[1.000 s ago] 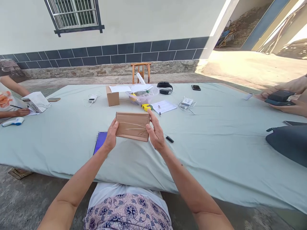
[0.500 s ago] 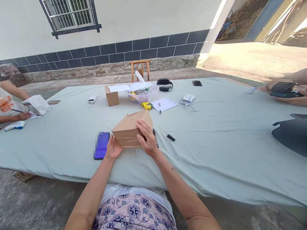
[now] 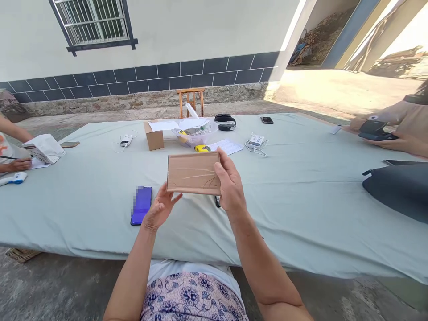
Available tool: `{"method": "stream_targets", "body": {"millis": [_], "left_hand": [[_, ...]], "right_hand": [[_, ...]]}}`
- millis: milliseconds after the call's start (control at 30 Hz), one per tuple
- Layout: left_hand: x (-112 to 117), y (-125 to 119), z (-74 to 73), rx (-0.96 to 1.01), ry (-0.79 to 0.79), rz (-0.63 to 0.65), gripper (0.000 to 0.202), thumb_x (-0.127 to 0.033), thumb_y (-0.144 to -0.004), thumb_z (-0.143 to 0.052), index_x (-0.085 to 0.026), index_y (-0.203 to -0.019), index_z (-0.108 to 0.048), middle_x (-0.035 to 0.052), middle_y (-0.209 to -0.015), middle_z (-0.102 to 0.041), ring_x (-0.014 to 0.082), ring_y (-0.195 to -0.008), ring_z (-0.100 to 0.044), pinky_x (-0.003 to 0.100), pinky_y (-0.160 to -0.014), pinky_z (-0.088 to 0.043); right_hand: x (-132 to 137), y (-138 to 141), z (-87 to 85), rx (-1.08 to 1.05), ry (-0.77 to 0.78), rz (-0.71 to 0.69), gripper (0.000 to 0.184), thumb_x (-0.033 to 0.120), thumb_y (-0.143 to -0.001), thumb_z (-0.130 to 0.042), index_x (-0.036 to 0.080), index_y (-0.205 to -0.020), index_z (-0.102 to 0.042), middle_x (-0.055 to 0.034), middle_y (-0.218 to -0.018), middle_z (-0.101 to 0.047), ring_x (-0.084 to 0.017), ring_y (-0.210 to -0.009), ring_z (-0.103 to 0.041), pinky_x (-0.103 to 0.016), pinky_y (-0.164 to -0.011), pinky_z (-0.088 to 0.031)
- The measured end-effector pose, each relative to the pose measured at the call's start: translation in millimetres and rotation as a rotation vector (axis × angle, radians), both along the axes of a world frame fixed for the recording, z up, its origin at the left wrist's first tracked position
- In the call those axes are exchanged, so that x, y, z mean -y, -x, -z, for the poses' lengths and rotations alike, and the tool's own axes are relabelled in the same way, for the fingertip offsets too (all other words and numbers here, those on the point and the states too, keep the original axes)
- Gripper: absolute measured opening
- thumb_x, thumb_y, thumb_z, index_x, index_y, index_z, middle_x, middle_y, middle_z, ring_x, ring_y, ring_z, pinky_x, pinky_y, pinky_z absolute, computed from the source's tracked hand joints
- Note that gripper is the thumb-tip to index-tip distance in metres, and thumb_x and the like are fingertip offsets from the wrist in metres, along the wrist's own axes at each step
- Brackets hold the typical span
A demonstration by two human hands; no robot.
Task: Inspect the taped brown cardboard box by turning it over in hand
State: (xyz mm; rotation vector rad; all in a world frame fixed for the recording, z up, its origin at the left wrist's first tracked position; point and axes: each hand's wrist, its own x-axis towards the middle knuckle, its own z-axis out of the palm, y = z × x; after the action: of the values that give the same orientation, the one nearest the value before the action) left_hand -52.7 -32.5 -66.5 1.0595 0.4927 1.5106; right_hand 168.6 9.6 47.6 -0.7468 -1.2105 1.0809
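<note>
A brown cardboard box (image 3: pixel 192 174) is raised above the table, one long face with creases and a curved pen line turned toward me. My right hand (image 3: pixel 232 187) grips its right end, thumb on the near face and fingers behind. My left hand (image 3: pixel 159 209) supports the lower left corner, with some fingers hidden behind the box. Below its right end a black pen-like object (image 3: pixel 217 201) lies partly covered. Left of my left hand, a phone with a blue screen (image 3: pixel 142 205) lies on the cloth.
On the pale green tablecloth (image 3: pixel 301 191) are a yellow tape measure (image 3: pixel 202 148), a plastic basket (image 3: pixel 192 140), a second carton (image 3: pixel 154 138), papers and a cabled white device (image 3: pixel 256 141). Co-workers' hands appear at the left (image 3: pixel 20 164) and right (image 3: pixel 384 143). A dark bag (image 3: pixel 397 189) lies at right.
The box has been lifted and tipped, so its long face now points at me. My right hand has moved from its near side to its right end. The view has shifted slightly.
</note>
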Motion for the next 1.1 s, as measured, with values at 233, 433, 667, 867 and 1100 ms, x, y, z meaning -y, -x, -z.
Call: {"method": "stream_targets", "body": {"millis": [233, 433, 667, 867, 1100], "left_hand": [[-6.8, -7.7, -93.3, -0.282, -0.159, -0.356, 0.122, -0.052, -0.064, -0.098, -0.046, -0.163, -0.027, 0.0035, -0.175, -0.03, 0.0333, -0.162, -0.029, 0.046, -0.129, -0.033], [-33.4, -11.5, -127.1, -0.387, -0.27, -0.497, 0.13, -0.068, -0.067, -0.091, -0.044, -0.167, -0.012, 0.0075, -0.173, -0.029, 0.0331, -0.164, -0.022, 0.046, -0.129, -0.031], [-17.3, -30.0, -99.6, -0.664, -0.258, -0.495, 0.134, -0.079, -0.058, -0.088, -0.041, -0.166, -0.02, 0.0081, -0.179, -0.004, 0.0372, -0.167, 0.005, 0.055, -0.134, -0.009], [4.1, -24.4, -86.8, -0.755, -0.137, -0.483, 0.139, -0.055, -0.047, -0.103, -0.036, -0.164, -0.031, 0.0118, -0.179, -0.004, 0.0433, -0.166, 0.009, 0.061, -0.133, -0.003], [3.9, -22.5, -87.7, -0.507, -0.053, -0.264, 0.103, -0.052, -0.069, -0.091, -0.033, -0.158, -0.043, 0.0069, -0.174, -0.029, 0.0413, -0.161, -0.025, 0.051, -0.132, -0.023]], "right_hand": [[26.0, 7.3, -10.0, 0.172, -0.23, 0.073, 0.064, 0.056, -0.093, -0.066, 0.035, -0.152, -0.051, -0.0045, -0.168, -0.047, -0.031, -0.157, -0.04, -0.051, -0.12, -0.045], [7.6, 11.3, -5.1, 0.253, -0.178, 0.224, 0.056, 0.054, -0.088, -0.07, 0.032, -0.137, -0.055, -0.009, -0.149, -0.06, -0.031, -0.135, -0.06, -0.045, -0.098, -0.058], [9.7, 12.1, 21.2, 0.092, 0.0, 0.228, 0.063, 0.062, -0.079, -0.077, 0.026, -0.127, -0.058, -0.0115, -0.133, -0.068, -0.03, -0.124, -0.063, -0.042, -0.091, -0.058], [27.2, 10.7, 42.3, 0.164, 0.111, 0.215, 0.064, 0.068, -0.072, -0.08, 0.024, -0.114, -0.06, -0.0082, -0.11, -0.074, -0.027, -0.106, -0.067, -0.038, -0.078, -0.055], [32.4, 5.8, 33.6, 0.224, 0.048, 0.197, 0.055, 0.07, -0.079, -0.072, 0.026, -0.11, -0.063, -0.0026, -0.094, -0.068, -0.022, -0.087, -0.063, -0.034, -0.068, -0.052]]}}
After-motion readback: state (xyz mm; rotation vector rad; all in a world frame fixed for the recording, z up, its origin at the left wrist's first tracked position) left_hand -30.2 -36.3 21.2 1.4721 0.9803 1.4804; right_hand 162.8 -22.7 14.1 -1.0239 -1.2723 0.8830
